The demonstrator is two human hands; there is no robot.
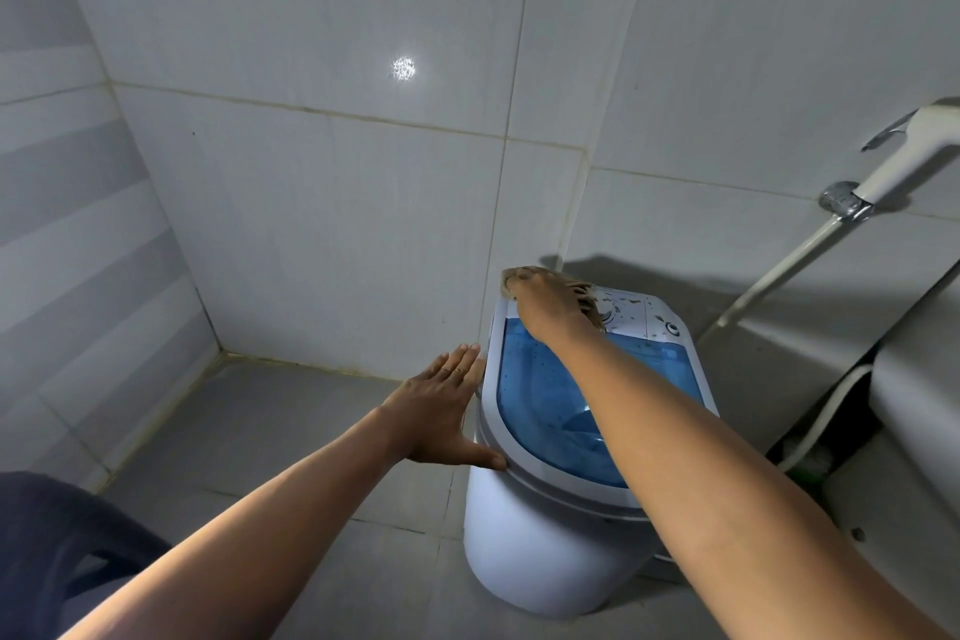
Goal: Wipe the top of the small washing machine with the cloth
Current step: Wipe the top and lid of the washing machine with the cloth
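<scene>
The small washing machine (pixel 540 546) is a white drum with a see-through blue lid (pixel 545 395) and a white control panel (pixel 639 312) at its far end. My right hand (pixel 545 307) presses a beige cloth (pixel 584 294) flat onto the far left corner of the top, by the panel. The cloth shows only at the hand's edges. My left hand (pixel 441 411) rests flat against the machine's left side, fingers spread, thumb on the front rim.
Grey tiled walls (pixel 311 172) close in behind and to the left. A white spray head on a hose (pixel 893 166) hangs on the right wall. A white toilet (pixel 914 390) stands close at the right. A dark object (pixel 67 551) is at the lower left.
</scene>
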